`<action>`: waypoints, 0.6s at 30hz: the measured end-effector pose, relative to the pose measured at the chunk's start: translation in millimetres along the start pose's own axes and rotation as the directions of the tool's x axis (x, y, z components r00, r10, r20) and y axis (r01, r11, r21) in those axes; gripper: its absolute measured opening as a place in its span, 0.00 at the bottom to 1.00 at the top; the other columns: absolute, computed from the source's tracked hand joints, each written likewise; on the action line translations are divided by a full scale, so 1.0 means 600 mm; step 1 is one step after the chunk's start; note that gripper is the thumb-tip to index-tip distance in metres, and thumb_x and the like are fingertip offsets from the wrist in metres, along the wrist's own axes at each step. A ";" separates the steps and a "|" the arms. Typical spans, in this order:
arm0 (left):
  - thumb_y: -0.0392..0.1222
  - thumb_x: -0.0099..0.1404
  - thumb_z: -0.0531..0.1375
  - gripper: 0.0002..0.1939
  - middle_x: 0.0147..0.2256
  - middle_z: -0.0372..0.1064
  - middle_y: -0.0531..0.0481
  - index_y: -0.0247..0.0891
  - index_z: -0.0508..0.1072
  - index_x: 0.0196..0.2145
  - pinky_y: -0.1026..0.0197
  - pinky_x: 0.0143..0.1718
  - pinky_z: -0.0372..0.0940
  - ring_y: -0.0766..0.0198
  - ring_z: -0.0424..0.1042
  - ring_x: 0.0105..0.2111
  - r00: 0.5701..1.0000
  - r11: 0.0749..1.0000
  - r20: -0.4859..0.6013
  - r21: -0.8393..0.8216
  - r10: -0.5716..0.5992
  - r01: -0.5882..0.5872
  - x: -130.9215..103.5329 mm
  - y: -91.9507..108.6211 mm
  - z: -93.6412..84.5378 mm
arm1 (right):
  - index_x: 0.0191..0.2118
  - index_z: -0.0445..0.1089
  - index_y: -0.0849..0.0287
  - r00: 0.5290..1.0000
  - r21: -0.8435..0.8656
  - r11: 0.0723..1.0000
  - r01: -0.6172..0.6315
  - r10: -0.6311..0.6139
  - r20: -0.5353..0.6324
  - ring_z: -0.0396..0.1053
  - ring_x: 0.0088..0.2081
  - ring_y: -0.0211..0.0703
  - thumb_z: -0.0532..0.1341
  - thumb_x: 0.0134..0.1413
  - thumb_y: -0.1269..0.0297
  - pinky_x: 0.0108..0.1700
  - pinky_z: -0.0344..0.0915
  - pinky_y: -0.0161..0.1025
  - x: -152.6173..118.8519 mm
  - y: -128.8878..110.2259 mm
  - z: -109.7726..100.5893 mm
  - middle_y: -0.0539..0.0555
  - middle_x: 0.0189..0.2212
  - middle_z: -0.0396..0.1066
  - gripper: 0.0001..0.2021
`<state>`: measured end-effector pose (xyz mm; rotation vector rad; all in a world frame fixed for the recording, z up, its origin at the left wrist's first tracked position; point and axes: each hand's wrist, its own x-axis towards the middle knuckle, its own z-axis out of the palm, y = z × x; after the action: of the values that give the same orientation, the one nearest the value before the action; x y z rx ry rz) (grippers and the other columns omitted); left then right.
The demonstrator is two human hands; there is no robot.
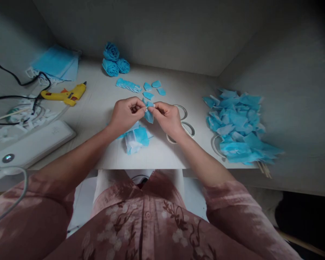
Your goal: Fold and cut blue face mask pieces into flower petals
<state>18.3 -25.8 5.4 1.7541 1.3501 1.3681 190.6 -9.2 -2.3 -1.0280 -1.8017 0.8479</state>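
Between my two hands is a small blue fabric piece (pixel 149 115), held above the desk. My left hand (pixel 128 112) pinches its left edge with thumb and forefinger. On the other edge, my right hand (pixel 166 115) grips it the same way, the fingertips of both hands nearly touching. Just beyond lie several small cut blue pieces (pixel 156 84) and a folded blue strip (pixel 128 85). Below my left hand sits a loose pile of blue and white pieces (pixel 137 140). White rings (pixel 189 129) lie partly under my right hand.
Three blue rosettes (pixel 111 68) stand at the back. On the left are blue masks (pixel 55 63), a yellow glue gun (pixel 70 95), black cables, white scraps and a white power bank (pixel 35 144). A large heap of blue pieces (pixel 237 122) covers sticks (pixel 264 169) at right.
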 end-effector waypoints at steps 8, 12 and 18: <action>0.31 0.51 0.61 0.05 0.19 0.68 0.56 0.39 0.73 0.23 0.65 0.24 0.58 0.70 0.63 0.20 0.987 0.960 0.037 -0.231 -0.155 0.160 0.020 -0.007 -0.019 | 0.27 0.59 0.55 0.995 -0.090 0.992 0.090 -0.094 -0.036 0.51 0.27 0.35 0.58 0.63 0.46 0.33 0.51 0.37 0.013 0.005 -0.027 0.45 0.22 0.52 0.21; 0.39 0.56 0.65 0.04 0.21 0.72 0.54 0.39 0.76 0.25 0.64 0.24 0.61 0.70 0.64 0.19 0.988 0.941 0.075 -0.303 -0.134 0.151 0.019 -0.001 -0.022 | 0.26 0.59 0.55 0.997 -0.039 0.996 0.074 -0.074 -0.004 0.52 0.27 0.35 0.58 0.63 0.42 0.33 0.52 0.37 0.015 0.008 -0.028 0.45 0.22 0.52 0.23; 0.45 0.60 0.67 0.07 0.25 0.76 0.52 0.39 0.81 0.29 0.64 0.28 0.63 0.68 0.68 0.25 0.999 0.988 0.028 -0.152 0.015 -0.011 0.004 0.005 -0.013 | 0.28 0.64 0.57 0.999 0.062 0.998 0.032 -0.033 0.015 0.55 0.28 0.35 0.60 0.63 0.48 0.33 0.53 0.37 0.008 0.005 -0.017 0.46 0.23 0.57 0.19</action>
<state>12.0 -25.9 11.3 1.6777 1.1881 1.4082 199.7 -2.0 0.7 -0.9528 -1.7891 0.8889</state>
